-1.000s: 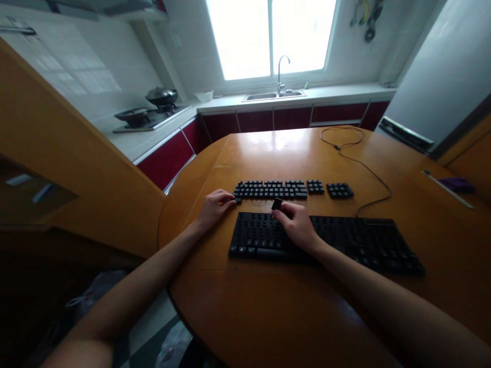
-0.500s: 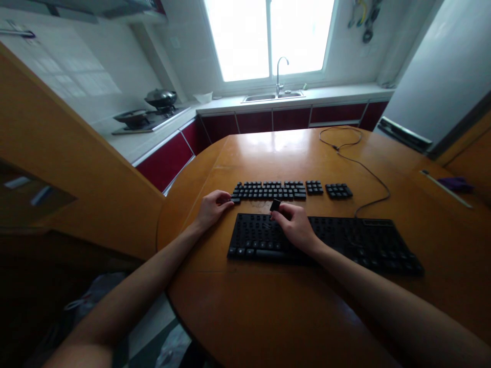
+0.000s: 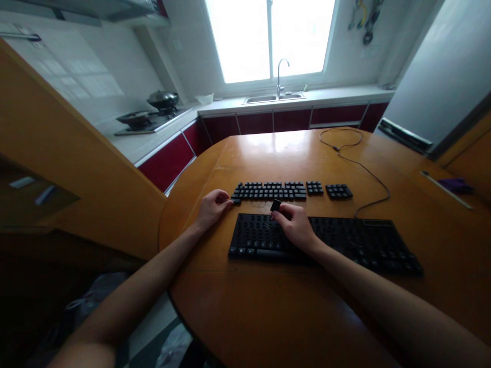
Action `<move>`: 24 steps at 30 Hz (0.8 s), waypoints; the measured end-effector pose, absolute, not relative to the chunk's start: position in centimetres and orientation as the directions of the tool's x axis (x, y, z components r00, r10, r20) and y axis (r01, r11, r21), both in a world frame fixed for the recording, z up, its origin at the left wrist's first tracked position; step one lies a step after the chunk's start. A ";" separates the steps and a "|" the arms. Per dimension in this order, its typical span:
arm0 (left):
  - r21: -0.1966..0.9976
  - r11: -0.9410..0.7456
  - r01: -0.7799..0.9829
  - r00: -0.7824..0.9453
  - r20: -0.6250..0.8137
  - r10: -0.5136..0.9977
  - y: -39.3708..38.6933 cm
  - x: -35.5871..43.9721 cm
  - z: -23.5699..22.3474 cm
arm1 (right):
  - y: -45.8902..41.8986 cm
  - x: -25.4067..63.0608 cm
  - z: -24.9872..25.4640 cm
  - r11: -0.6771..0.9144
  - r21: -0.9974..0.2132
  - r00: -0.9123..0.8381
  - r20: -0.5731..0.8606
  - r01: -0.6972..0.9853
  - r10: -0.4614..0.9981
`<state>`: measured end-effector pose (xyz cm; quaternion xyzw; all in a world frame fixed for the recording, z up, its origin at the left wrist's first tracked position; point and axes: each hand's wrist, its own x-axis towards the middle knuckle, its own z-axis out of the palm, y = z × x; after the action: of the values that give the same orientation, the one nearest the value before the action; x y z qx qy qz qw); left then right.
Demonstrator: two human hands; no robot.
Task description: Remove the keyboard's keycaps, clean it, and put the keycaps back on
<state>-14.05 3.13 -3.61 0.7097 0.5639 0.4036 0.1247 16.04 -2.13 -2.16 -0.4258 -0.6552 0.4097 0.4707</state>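
Observation:
My left hand [image 3: 210,209] rests on the table at the left end of a block of loose black keycaps [image 3: 264,191]. Its fingertips are closed on a wide keycap [image 3: 236,202] at that block's lower left corner. Over the left part of a black keyboard [image 3: 345,232], my right hand [image 3: 296,225] pinches a small black tool, seemingly a keycap puller [image 3: 275,205], with thin wires showing beneath it. Much of the keyboard shows bare switch positions. Keycaps and the space bar [image 3: 272,254] still sit along its front edge. My right hand and forearm hide part of its middle.
Two smaller keycap groups, one in the middle [image 3: 314,187] and one farther right [image 3: 339,191], continue the block. The keyboard's cable [image 3: 378,179] curls to the table's far side. A thin pale stick [image 3: 447,190] and a purple cloth [image 3: 455,184] lie at right.
The view has shifted very slightly. Both hands keep nearly the same place and grip, and the keycaps and keyboard stay put.

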 end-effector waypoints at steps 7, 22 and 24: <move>0.437 -0.468 0.768 0.148 0.590 0.794 2.8 -13.8 -3.4 | -2.1 16.0 -2.4 0.302 -0.938 -0.197 0.268 0.171 0.943; 0.235 -0.442 0.866 0.234 0.590 0.773 3.1 -13.6 -3.9 | -2.1 16.0 -2.1 0.319 -0.930 -0.196 0.284 0.182 0.939; 0.246 -0.441 0.863 0.229 0.587 0.777 3.1 -13.5 -3.8 | -2.1 16.0 -2.1 0.326 -0.926 -0.198 0.289 0.189 0.937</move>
<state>-13.48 3.12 -3.83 0.7813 0.5248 0.3316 -0.0652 16.01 -2.14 -2.14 -0.4237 -0.6643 0.3971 0.4707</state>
